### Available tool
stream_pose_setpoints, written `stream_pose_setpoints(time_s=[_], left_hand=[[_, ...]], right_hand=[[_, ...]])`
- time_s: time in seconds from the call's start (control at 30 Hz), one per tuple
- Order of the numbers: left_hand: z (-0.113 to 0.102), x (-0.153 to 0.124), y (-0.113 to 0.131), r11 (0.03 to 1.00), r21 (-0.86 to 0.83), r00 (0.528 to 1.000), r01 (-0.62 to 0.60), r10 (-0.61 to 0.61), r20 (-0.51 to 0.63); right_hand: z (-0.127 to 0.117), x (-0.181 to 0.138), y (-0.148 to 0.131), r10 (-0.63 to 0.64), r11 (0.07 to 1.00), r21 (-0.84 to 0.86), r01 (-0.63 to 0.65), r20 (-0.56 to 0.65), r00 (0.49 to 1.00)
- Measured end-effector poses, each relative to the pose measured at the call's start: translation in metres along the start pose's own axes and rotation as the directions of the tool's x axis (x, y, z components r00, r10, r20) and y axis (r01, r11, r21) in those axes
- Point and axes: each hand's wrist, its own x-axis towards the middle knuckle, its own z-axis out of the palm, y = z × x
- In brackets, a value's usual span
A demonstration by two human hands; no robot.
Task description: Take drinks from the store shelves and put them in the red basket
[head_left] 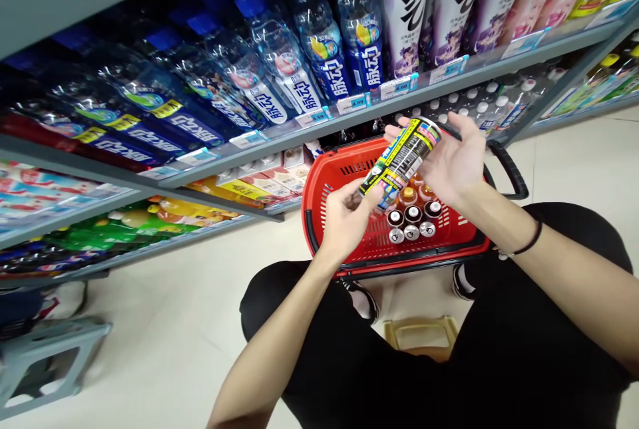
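My left hand (348, 217) grips the lower end of a tall, slim drink can (403, 157) between thumb and fingers. The can is tilted, with a black, yellow and blue printed label and small text. My right hand (452, 159) lies open beside the can's upper end, palm showing and thumb held away, its fingers passing behind the can. Below both hands is a red shopping basket (327, 169). Inside it stand silver-topped cans (412, 232), dark-capped bottles (413, 214) and orange-capped bottles (408, 196) in rows, partly hidden by the can and right hand.
A grey shelf (279, 133) holds blue-capped bottles (319, 36) and white-and-purple bottles (407, 16), with price tags along its edge. Lower shelves hold cartons (272, 183) and green bottles (100, 233). The basket's black handle (509, 169) sticks out right. A grey stool (54, 356) stands at left.
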Motion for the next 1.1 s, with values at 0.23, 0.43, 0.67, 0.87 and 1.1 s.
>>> stream_pose_setpoints(time_s=[0.23, 0.43, 0.67, 0.87, 1.1], left_hand=[[0.004, 0.005, 0.009, 0.863, -0.406, 0.954, 0.3, -0.277, 0.115], [0.001, 0.013, 0.024, 0.601, -0.602, 0.839, 0.527, -0.48, 0.255], [0.002, 0.008, 0.01, 0.902, -0.317, 0.956, 0.292, -0.27, 0.112], [-0.007, -0.002, 0.009, 0.848, 0.441, 0.954, -0.293, 0.293, 0.071], [-0.006, -0.002, 0.0, 0.7, 0.551, 0.887, -0.456, 0.405, 0.219]], right_hand=[[0.003, -0.004, -0.009, -0.057, 0.997, -0.052, 0.059, 0.033, 0.998], [0.004, -0.002, -0.003, -0.035, 0.992, 0.118, 0.034, 0.005, 0.999], [0.001, 0.001, 0.002, 0.011, 0.965, 0.262, -0.019, 0.034, 0.999], [0.002, -0.004, -0.004, -0.02, 0.998, 0.066, 0.018, 0.027, 0.999], [-0.001, -0.005, -0.007, -0.046, 0.985, -0.163, 0.05, 0.025, 0.999]])
